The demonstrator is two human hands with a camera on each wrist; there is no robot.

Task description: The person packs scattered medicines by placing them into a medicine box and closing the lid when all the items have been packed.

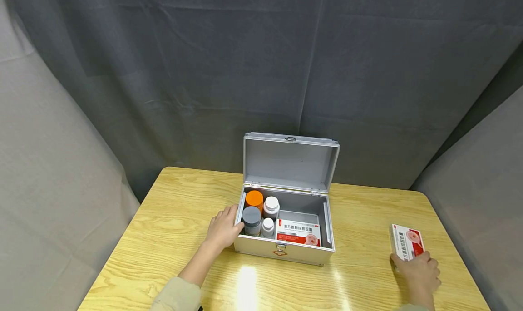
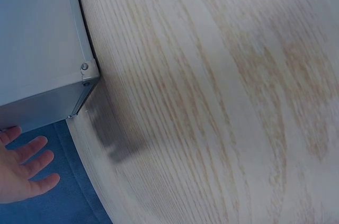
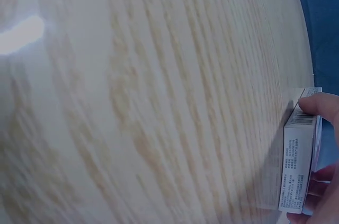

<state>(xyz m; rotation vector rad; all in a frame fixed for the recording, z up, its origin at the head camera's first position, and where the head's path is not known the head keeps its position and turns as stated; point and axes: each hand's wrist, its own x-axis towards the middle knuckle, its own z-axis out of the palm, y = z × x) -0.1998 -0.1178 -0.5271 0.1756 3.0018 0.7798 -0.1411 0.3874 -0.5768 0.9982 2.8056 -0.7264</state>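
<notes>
My right hand (image 1: 421, 273) grips a white and red medicine box (image 1: 405, 242) at the right of the table, thumb on one edge and fingers on the opposite one. In the right wrist view, the box's printed side (image 3: 295, 168) faces the camera, close over the wood. My left hand (image 1: 224, 229) rests against the left wall of a silver first-aid case (image 1: 286, 252), its thumb at the rim. Loosely extended fingers (image 2: 33, 166) show beside the case in the left wrist view. The case lid (image 1: 291, 163) stands raised.
Inside the case, an orange-capped bottle (image 1: 254, 198), a grey-capped jar (image 1: 251, 220) and two white bottles (image 1: 271, 206) fill the left part. Another medicine box (image 1: 298, 232) lies at the front right. Dark curtain (image 1: 229, 75) hangs behind the wooden table (image 1: 359, 220).
</notes>
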